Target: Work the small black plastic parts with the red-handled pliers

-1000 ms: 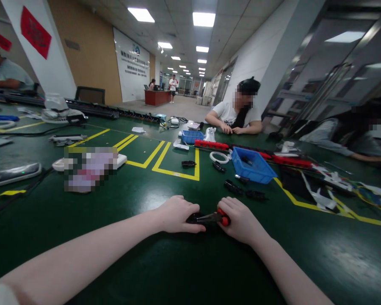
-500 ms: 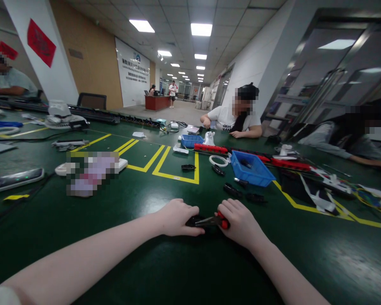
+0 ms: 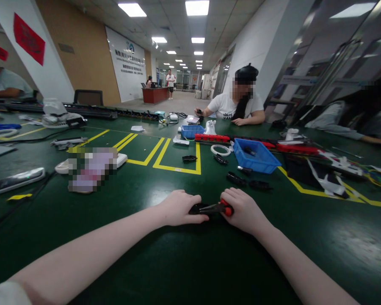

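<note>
Near the middle of the green table (image 3: 165, 258), my right hand (image 3: 243, 210) is closed around the red handles of a pair of pliers (image 3: 214, 209). The pliers' metal jaws point left, toward my left hand (image 3: 180, 208). Between its thumb and fingers, my left hand grips a small black part (image 3: 195, 209), and the jaw tips lie against it. Fingers hide much of the part, so its exact kind does not show. Beyond my hands lie similar-looking black pieces (image 3: 236, 179), close to a blue bin (image 3: 257, 157).
Yellow tape (image 3: 178, 170) marks off areas on the table. A white ring (image 3: 220, 150) and red rails (image 3: 211, 138) lie farther back. To the left are a blurred-out phone-like item (image 3: 92, 171) and a white-edged device (image 3: 19, 180). A person (image 3: 238, 103) sits across the table.
The view has tilted and shifted slightly, so the scene sits a little higher. Both hands keep their grip on the pliers and black part. The person across has raised a hand.
</note>
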Motion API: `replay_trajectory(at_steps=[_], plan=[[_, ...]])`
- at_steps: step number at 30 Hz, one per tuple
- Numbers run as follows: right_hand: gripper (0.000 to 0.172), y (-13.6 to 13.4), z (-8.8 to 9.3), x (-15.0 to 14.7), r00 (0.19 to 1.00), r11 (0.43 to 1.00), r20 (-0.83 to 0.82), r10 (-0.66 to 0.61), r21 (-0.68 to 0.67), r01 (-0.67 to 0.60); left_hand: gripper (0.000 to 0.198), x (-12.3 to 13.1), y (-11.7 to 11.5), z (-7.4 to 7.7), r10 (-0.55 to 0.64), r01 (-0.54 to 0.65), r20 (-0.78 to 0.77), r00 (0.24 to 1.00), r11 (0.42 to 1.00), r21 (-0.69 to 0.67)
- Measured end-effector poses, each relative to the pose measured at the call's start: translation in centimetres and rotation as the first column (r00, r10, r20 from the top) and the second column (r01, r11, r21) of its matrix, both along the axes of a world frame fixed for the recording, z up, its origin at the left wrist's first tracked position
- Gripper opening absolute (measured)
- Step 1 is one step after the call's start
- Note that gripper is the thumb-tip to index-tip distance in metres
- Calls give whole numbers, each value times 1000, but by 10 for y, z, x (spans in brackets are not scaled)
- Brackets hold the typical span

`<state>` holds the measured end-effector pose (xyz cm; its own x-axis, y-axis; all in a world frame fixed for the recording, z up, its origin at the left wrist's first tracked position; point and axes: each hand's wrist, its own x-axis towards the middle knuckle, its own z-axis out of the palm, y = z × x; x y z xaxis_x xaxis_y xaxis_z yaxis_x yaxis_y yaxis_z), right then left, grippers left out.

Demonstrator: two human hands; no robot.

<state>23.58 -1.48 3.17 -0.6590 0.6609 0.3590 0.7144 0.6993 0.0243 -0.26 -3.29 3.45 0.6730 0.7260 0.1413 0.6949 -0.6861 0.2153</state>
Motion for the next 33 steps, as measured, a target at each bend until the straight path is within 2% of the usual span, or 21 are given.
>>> replay_trajectory(at_steps=[8, 13, 18, 33], plan=[[8, -1, 8, 2, 999, 1000, 32, -2, -21, 3, 40, 2, 0, -3, 77, -77, -2, 997, 997, 0], [7, -5, 10, 1, 995, 998, 94, -32, 53, 27, 39, 2, 0, -5, 61, -61, 2, 998, 998, 7], [8, -6, 6, -1, 995, 997, 85, -51, 55, 46, 40, 2, 0, -5, 55, -55, -9, 998, 998, 22], [7, 0, 7, 6, 994, 988, 111, -21, 157, 3, 44, 3, 1, -4, 31, -31, -26, 999, 999, 10]])
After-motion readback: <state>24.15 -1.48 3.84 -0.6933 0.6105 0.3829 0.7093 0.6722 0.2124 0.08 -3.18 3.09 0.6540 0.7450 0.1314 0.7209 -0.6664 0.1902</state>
